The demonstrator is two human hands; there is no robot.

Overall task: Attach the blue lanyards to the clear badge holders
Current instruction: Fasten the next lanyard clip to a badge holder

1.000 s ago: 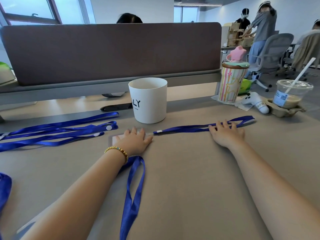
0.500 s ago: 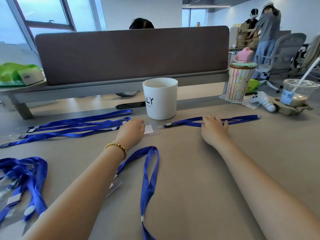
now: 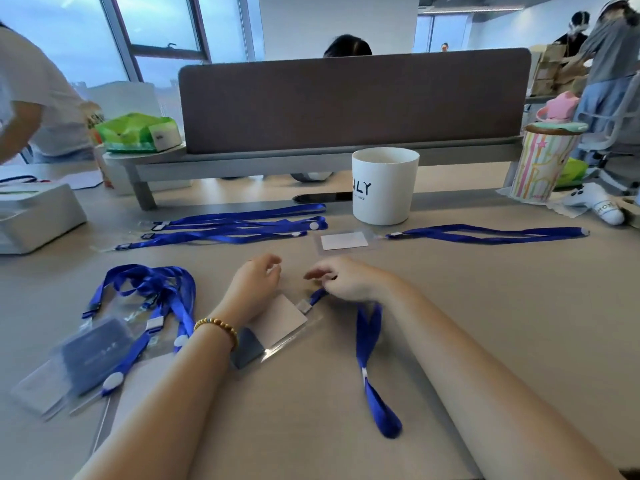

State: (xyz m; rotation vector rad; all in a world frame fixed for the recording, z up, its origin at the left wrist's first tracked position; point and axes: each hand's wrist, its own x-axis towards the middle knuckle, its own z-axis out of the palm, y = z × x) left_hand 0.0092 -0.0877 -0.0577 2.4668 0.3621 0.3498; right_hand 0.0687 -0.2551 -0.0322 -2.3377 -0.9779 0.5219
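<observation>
Both hands pulled back from the far row since a second ago. Left hand (image 3: 254, 284) no longer flat on the far badge holder (image 3: 344, 241); now hovers over the near badge holder (image 3: 277, 323), fingers loosely curled and apart, gripping nothing visible. Right hand (image 3: 341, 282) off the far lanyard (image 3: 485, 233); now at the clip end of the near lanyard (image 3: 369, 344), fingertips bunched, seems pinching the strap just behind the clip, blur too heavy to be sure. Far pair left laid out straight just in front of the white cup (image 3: 384, 185), clip end beside holder edge, joined or not: cannot tell. Near lanyard clip touching or just beside the near holder's top edge, strap trailing toward the body on the table (image 3: 519, 306). Row of straightened lanyards (image 3: 235, 226) at far left, tangled pile with holders (image 3: 114, 327) at near left. Reads as one set finished and parked, next set just begun; clip likely still to be seated in the holder slot.
</observation>
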